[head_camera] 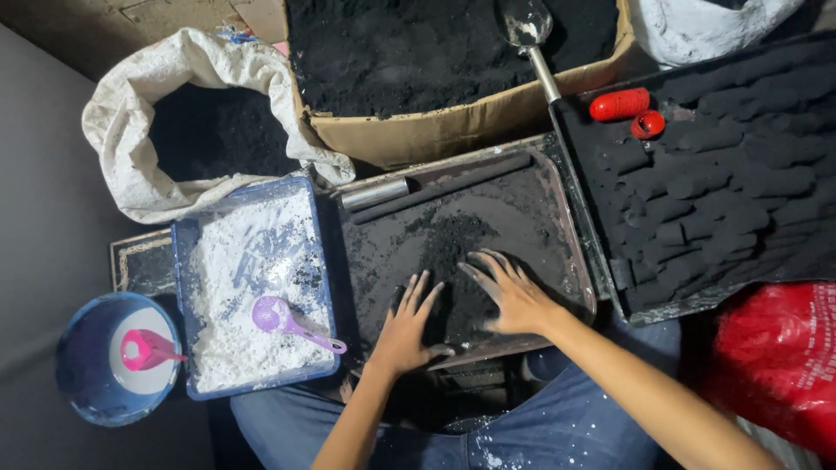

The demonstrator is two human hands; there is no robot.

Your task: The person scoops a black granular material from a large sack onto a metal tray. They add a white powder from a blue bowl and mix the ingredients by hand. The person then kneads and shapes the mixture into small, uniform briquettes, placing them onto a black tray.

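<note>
Both hands lie flat on a heap of black powder (453, 261) in the middle of a dark metal tray (570, 231). The left hand (405, 326) is at the tray's near edge and the right hand (509, 292) just beside it, fingers (477, 261) spread open, gripping nothing. A metal tube (376, 193) lies along the tray's far edge. Left of the tray stands a blue tub (178, 261) of white powder with a purple scoop (283, 318).

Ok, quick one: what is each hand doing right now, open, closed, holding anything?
Left hand: open, fingers spread, flat on the black powder in the tray, holding nothing.
Right hand: open, fingers spread, pressing the same powder, holding nothing.
</note>
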